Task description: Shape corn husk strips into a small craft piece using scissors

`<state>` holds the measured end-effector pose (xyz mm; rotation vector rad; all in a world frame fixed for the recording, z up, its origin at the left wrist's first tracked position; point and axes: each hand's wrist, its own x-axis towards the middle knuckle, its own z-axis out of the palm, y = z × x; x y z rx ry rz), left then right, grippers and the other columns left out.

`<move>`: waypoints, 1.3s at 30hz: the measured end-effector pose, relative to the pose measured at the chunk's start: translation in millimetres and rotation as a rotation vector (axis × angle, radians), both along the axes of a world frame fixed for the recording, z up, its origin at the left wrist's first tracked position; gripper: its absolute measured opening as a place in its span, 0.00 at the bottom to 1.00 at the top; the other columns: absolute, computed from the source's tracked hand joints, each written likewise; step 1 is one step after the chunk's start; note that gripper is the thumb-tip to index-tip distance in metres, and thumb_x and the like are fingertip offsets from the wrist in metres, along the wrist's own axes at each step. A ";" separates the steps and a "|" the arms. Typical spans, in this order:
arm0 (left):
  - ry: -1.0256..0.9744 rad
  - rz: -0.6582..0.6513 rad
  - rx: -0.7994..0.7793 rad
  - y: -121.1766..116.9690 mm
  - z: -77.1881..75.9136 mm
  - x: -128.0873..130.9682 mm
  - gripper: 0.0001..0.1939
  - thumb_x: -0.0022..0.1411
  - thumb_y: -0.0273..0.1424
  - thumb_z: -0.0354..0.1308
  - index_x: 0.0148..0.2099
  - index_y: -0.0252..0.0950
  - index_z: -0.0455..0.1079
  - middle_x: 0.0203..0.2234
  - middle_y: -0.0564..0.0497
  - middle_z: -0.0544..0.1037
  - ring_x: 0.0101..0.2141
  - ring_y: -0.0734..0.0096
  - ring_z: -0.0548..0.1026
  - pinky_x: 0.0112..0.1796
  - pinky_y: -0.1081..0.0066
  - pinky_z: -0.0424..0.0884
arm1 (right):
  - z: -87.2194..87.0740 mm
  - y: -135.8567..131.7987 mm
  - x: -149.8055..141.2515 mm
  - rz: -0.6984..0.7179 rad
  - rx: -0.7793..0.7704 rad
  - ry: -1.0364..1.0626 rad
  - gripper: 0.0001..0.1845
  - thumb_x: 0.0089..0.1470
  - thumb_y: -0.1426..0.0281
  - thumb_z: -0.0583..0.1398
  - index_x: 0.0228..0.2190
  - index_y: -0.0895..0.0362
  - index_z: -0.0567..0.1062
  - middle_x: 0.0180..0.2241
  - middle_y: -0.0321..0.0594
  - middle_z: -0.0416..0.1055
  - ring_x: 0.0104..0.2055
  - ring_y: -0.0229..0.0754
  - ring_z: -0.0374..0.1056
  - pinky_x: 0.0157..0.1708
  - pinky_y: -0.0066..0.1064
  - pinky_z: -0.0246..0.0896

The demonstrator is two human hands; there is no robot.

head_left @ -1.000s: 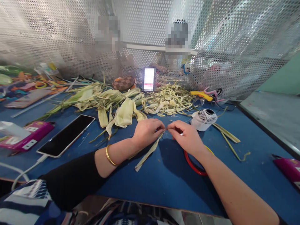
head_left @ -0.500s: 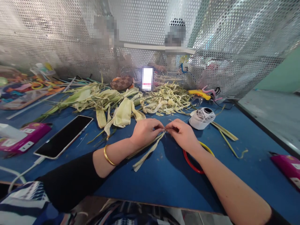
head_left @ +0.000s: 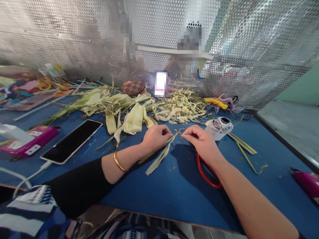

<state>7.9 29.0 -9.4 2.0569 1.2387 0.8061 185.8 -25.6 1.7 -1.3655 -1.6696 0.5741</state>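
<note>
Long, pale corn husk strips (head_left: 159,160) hang down toward me from the fingers of my left hand (head_left: 156,137), which is closed on them in a pinch. A thin, curled tip of the husk spans the small gap between my hands. My right hand (head_left: 203,142) pinches that end between thumb and forefinger; whether white thread is in the pinch too, I cannot tell. Just behind the right hand stands a spool of white thread (head_left: 219,128), partly covered by it. Under my right wrist lies a red loop-shaped handle (head_left: 208,176), its other part hidden.
Behind my hands are whole corn husks (head_left: 134,119) and a heap of shredded husk (head_left: 184,106). A phone (head_left: 72,141) on a cable and a magenta box (head_left: 32,141) lie left. A yellow-handled tool (head_left: 215,103) sits by the perforated screen (head_left: 159,30); people are visible behind it.
My hands have drawn slightly apart, opening a gap with the thin husk end stretched across it. The whole view has shifted a little.
</note>
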 end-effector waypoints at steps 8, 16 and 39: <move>-0.060 -0.013 -0.054 2.2 -3.0 0.1 0.06 0.51 0.30 0.57 0.26 0.35 0.73 0.21 0.53 0.75 0.24 0.74 0.70 0.26 0.74 0.62 | -3.2 -4.8 -9.2 0.188 -0.212 0.305 0.09 0.54 0.63 0.57 0.28 0.56 0.69 0.34 0.40 0.75 0.32 0.39 0.71 0.33 0.33 0.64; -0.549 -0.147 -0.506 -2.3 1.3 3.2 0.08 0.55 0.34 0.59 0.29 0.33 0.68 0.17 0.57 0.68 0.19 0.81 0.64 0.20 0.79 0.58 | -11.1 1.9 -7.1 0.130 -0.222 0.323 0.10 0.52 0.62 0.58 0.27 0.56 0.69 0.26 0.36 0.73 0.29 0.39 0.70 0.33 0.34 0.65; -0.505 -0.208 -0.556 -4.0 2.1 8.6 0.06 0.59 0.24 0.55 0.29 0.33 0.64 0.19 0.56 0.72 0.16 0.85 0.65 0.20 0.81 0.63 | -5.1 -2.2 -8.1 0.106 -0.152 0.020 0.08 0.54 0.68 0.53 0.24 0.55 0.66 0.20 0.33 0.67 0.25 0.38 0.65 0.32 0.33 0.59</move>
